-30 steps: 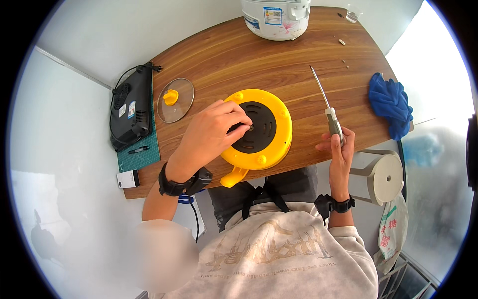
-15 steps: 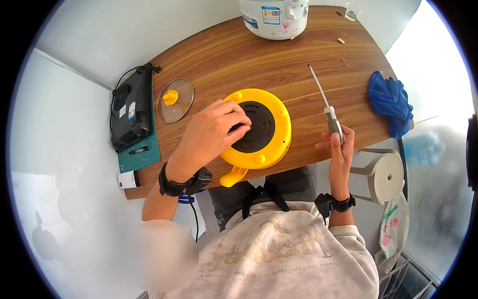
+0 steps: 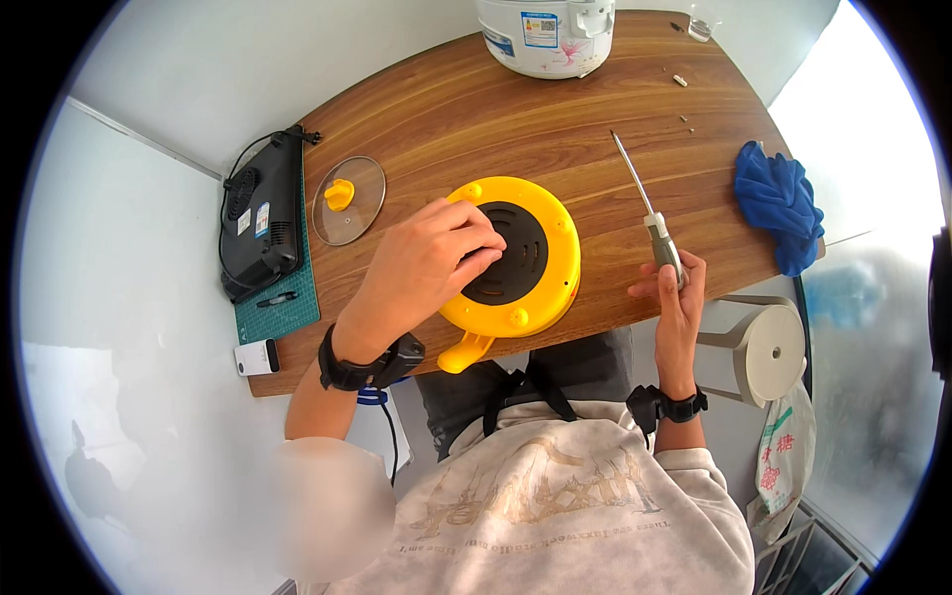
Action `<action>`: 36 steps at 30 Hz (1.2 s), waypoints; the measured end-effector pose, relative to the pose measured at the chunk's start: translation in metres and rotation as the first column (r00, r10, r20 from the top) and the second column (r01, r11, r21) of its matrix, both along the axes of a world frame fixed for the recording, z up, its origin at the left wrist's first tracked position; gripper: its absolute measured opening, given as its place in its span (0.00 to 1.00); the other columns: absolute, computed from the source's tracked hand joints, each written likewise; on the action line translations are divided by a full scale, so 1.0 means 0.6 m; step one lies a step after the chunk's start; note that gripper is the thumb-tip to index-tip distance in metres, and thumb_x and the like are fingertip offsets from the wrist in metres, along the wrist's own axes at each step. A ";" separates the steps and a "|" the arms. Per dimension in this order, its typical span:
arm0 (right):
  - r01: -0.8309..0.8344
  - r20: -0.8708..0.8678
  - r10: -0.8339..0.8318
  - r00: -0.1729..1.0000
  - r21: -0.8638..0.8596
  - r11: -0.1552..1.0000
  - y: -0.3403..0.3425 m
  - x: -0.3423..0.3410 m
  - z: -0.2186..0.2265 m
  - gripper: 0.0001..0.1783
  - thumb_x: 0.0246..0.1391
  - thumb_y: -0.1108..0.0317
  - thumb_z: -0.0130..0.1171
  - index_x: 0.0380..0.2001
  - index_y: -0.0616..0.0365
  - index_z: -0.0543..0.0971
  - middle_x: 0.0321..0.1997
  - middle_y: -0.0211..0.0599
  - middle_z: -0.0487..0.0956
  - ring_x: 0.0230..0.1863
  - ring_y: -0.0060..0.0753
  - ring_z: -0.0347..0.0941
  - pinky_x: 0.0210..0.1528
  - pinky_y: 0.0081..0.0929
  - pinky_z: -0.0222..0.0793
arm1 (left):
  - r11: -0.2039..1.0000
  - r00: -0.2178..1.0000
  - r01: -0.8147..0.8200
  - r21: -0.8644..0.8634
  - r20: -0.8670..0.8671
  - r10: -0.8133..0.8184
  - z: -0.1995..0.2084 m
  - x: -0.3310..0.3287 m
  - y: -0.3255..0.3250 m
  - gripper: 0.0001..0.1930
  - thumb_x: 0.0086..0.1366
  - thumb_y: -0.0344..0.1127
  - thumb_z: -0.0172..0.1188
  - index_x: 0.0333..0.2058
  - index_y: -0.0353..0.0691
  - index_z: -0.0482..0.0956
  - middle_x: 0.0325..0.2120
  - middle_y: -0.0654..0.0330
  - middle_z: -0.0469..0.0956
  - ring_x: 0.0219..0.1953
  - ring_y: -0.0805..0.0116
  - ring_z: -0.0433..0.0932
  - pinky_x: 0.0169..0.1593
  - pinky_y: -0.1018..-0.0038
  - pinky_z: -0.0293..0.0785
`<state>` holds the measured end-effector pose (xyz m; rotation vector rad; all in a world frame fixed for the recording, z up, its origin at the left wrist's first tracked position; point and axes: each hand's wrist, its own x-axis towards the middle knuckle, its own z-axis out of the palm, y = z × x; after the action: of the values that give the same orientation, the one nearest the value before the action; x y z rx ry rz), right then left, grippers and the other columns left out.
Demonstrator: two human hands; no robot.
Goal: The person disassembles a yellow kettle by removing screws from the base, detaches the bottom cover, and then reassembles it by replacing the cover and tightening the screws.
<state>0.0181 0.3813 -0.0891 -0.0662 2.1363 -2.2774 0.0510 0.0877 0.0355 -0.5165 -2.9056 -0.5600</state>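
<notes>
A yellow electric pot (image 3: 560, 263) lies upside down at the table's front edge, its handle pointing toward me. Its black slotted bottom plate (image 3: 518, 273) faces up, with small yellow feet around the rim. Over the middle of that plate, my left hand (image 3: 416, 258) has thumb and fingertips pinched together; whatever may be between them is too small or hidden. To the right of the pot, my right hand (image 3: 678, 302) grips a screwdriver (image 3: 661, 241) by its grey and white handle. The thin metal shaft points away from me, above the tabletop.
Left of the pot lies a glass lid (image 3: 365, 211) with a yellow knob. Beyond it, a black corded appliance (image 3: 266, 218) rests on a green mat (image 3: 283, 315). A white rice cooker (image 3: 545, 59) stands at the back. Small screws (image 3: 684, 119) and a blue cloth (image 3: 776, 206) are on the right.
My left fingertips have shifted very slightly to the right over the plate. The screwdriver's tip has dipped a little toward me and left.
</notes>
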 end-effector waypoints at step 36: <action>-0.012 -0.010 0.013 1.000 0.010 1.000 0.003 0.002 0.001 0.21 0.72 0.54 0.51 0.54 0.61 0.66 0.41 0.38 0.79 0.35 0.23 0.79 0.44 0.21 0.71 | 0.996 0.999 -0.035 0.077 0.042 0.032 -0.003 0.005 -0.005 0.07 0.60 0.33 0.66 0.37 0.40 0.82 0.39 0.59 0.77 0.44 0.58 0.76 0.49 0.66 0.76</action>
<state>0.0192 0.3833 -0.0887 -0.0905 2.1451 -2.2645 0.0539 0.0846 0.0340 -0.4505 -2.9108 -0.6839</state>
